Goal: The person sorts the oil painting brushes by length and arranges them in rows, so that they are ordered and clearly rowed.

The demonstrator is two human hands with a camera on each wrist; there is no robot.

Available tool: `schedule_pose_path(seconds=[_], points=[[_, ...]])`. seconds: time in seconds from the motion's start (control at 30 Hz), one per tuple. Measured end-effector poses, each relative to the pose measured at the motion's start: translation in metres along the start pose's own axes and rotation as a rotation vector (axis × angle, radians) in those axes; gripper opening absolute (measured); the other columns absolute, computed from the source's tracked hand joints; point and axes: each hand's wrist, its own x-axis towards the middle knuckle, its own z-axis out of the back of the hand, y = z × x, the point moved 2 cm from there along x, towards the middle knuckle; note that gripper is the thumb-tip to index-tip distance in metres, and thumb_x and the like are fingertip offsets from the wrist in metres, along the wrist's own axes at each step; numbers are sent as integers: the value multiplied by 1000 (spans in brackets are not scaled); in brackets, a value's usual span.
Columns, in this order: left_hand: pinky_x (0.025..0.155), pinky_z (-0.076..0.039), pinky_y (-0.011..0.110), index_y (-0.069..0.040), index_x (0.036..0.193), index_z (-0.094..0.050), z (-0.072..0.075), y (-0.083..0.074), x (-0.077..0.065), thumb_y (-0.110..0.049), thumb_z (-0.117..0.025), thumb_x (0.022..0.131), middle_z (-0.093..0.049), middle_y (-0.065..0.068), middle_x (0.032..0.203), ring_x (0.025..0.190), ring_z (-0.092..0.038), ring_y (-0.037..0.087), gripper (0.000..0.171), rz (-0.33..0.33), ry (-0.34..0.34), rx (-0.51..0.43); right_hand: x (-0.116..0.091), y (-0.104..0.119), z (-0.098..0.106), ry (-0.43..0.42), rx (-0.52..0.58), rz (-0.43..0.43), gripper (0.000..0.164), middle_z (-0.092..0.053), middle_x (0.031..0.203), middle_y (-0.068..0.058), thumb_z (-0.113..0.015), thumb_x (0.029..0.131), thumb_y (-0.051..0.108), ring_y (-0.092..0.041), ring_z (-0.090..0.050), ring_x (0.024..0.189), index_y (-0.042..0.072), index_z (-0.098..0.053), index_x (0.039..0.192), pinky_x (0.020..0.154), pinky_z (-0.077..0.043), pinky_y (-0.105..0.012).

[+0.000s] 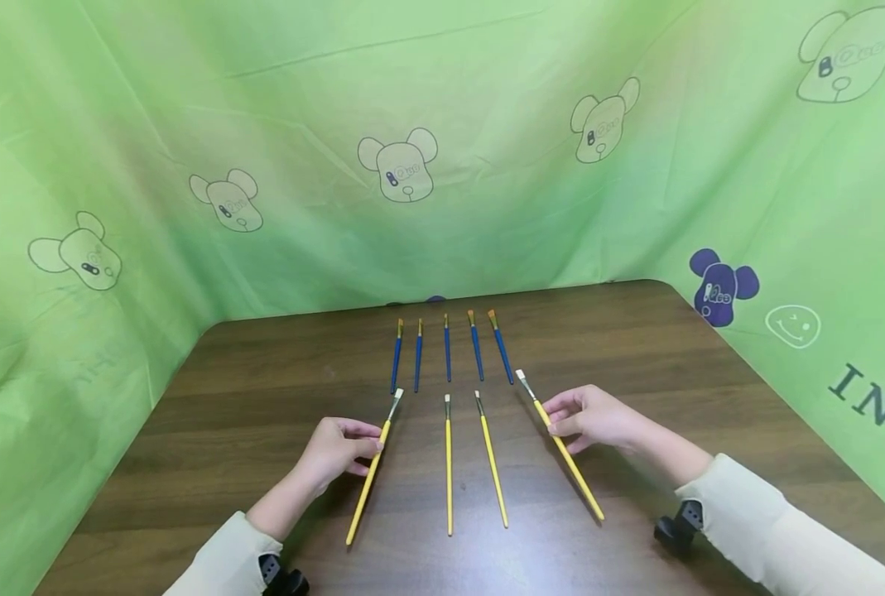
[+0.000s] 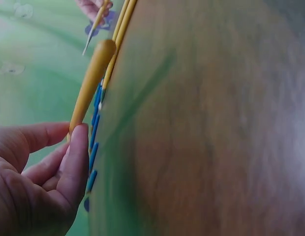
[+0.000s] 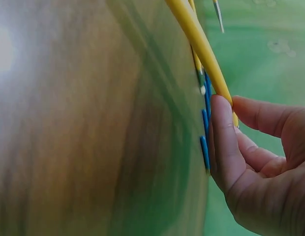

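My left hand (image 1: pixel 338 451) pinches a yellow-handled paintbrush (image 1: pixel 368 484) with white bristles between thumb and fingers, its bristles pointing away from me. On the other side, my right hand (image 1: pixel 594 420) grips a second yellow paintbrush (image 1: pixel 576 474) the same way, slanting outward toward me. Both wrist views show these handles raised above the tabletop. Between the hands, two more yellow paintbrushes, a left one (image 1: pixel 449 472) and a right one (image 1: pixel 493 468), lie on the wooden table (image 1: pixel 263 389), bristles pointing away.
Beyond the yellow brushes, several shorter blue paintbrushes (image 1: pixel 447 352) lie in a fanned row with brown bristles toward the table's far edge. A green curtain (image 1: pixel 487 223) printed with bear heads hangs around the back and sides.
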Motion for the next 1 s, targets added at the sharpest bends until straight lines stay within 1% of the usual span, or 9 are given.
schedule_pose_path(seconds=[0.3,0.4,0.53,0.73,1.0], points=[[55,-59,35,17,105,-63,-19,-1,3,8,-66,81,-69,19,89,70,-66,19,25,-22,36,-35,-1,-2,-17,-7,17,-7,35,-60,89,-11,-65,85,-6,-18,-63,73,-19,-53,115,64,-60,-39],[55,-59,35,17,106,-62,-23,0,4,9,-65,81,-69,19,89,69,-66,19,26,-31,45,-32,-2,-3,-21,-24,23,-13,34,-60,88,-11,-65,84,-8,-18,-63,71,-19,-53,114,62,-60,-39],[55,-59,35,17,106,-62,-30,2,5,10,-65,80,-69,15,86,67,-66,17,27,-33,53,-27,-4,-4,-25,-58,12,-25,32,-59,87,-12,-65,84,-9,-19,-64,71,-18,-54,112,61,-60,-39],[54,-59,34,17,106,-62,-36,5,3,9,-65,80,-67,12,82,65,-65,16,27,-26,39,-19,-5,-6,-31,-114,-4,-23,33,-60,87,-14,-66,82,-10,-22,-66,73,-18,-55,112,59,-60,-39],[53,-59,34,16,104,-63,-41,6,3,8,-67,80,-67,12,82,68,-66,16,26,-22,15,-1,-8,-6,-36,-159,-42,-7,32,-59,85,-13,-67,81,-9,-19,-63,69,-17,-57,110,58,-60,-38]])
